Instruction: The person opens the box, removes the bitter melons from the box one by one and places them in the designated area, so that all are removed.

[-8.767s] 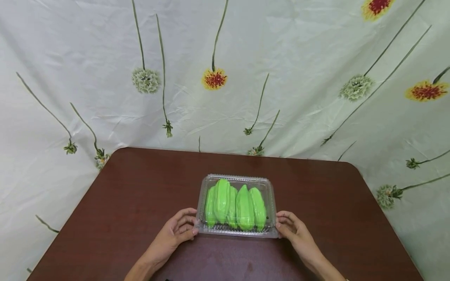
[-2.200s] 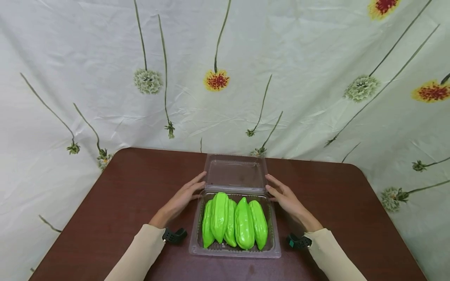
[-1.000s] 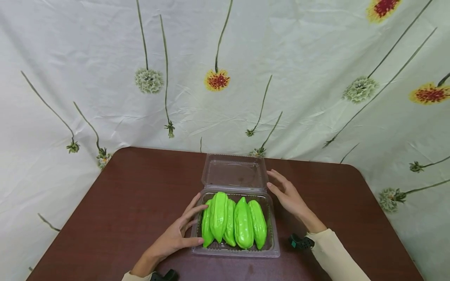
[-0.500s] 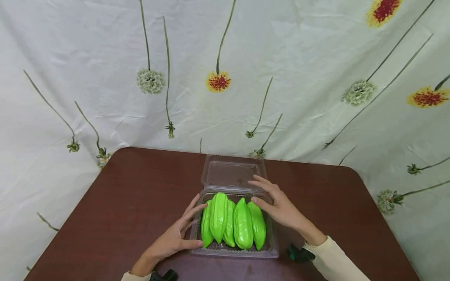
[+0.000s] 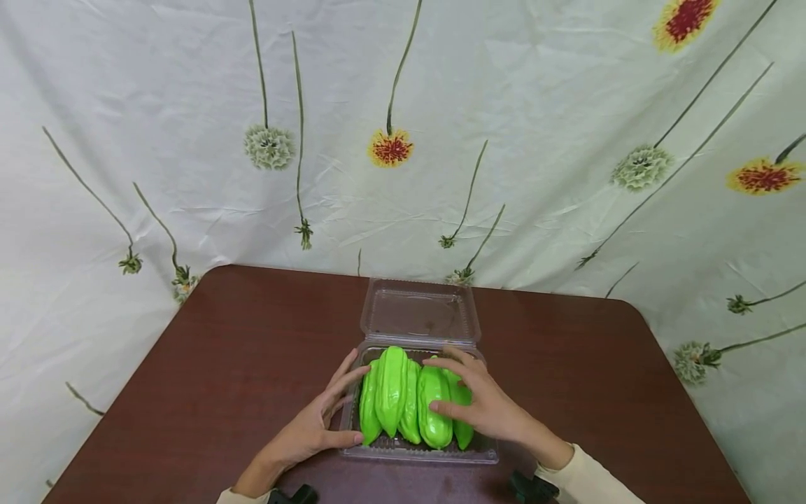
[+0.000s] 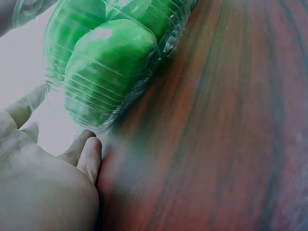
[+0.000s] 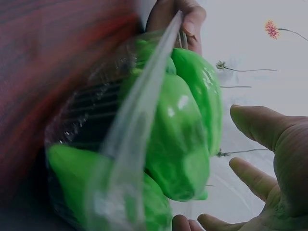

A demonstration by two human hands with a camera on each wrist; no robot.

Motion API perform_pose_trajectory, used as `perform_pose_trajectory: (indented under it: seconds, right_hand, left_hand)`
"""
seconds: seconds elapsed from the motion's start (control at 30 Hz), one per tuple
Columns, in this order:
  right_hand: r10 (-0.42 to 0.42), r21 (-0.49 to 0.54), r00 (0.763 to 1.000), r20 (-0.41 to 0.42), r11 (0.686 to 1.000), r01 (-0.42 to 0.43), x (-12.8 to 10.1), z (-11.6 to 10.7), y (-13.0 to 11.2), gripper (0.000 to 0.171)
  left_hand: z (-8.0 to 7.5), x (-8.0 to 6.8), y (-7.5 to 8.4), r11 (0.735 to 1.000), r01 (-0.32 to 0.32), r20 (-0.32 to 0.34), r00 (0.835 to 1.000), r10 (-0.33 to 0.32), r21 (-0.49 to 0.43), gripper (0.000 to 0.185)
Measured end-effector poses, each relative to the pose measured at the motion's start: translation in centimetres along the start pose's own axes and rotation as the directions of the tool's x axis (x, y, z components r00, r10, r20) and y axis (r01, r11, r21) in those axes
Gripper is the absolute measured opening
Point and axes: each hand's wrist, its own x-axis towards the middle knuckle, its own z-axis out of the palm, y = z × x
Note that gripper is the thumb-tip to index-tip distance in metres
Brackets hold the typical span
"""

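Several bright green ridged star fruits (image 5: 392, 395) lie side by side in a clear plastic clamshell box (image 5: 418, 455), whose lid (image 5: 422, 311) is folded back. At the box's left side, my left hand (image 5: 308, 427) spreads thumb and fingers along the rim. In the left wrist view its fingers (image 6: 90, 156) are right beside the box wall. My right hand (image 5: 488, 406) is over the two rightmost star fruits and partly hides them, thumb toward the front. In the right wrist view, the right hand's fingers (image 7: 252, 178) are spread and apart from the star fruit (image 7: 178, 139).
The box stands on a dark red-brown wooden table (image 5: 264, 350) with rounded corners. Behind the table hangs a pale cloth (image 5: 535, 91) printed with flowers. Dark bands (image 5: 532, 486) sit at both wrists, by light sleeves.
Earlier the box was closed between both hands; its lid now lies back. My left hand moved down to the box's left rim. The right hand moved left from beside the lid, over the star fruits.
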Motion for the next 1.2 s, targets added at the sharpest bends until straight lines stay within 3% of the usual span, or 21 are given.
perform_pose_trajectory:
  seconds: [0.27,0.77,1.2]
  right_hand:
    - [0.016,-0.013,1.000,0.006,1.000,-0.016,-0.1,1.1,0.0,0.062]
    - [0.112,-0.105,0.990,0.091,0.989,-0.102,-0.4,2.3,-0.7,0.070]
    - [0.088,-0.123,0.993,0.085,0.989,-0.077,-0.5,2.4,-0.9,0.081]
  left_hand:
    - [-0.1,0.1,0.1,1.000,0.013,-0.005,1.000,-0.013,0.003,0.086]
    - [0.2,-0.1,-0.2,1.000,0.010,-0.012,1.000,-0.011,-0.009,0.088]
    - [0.1,0.0,-0.3,1.000,0.021,-0.009,1.000,-0.021,-0.004,0.089]
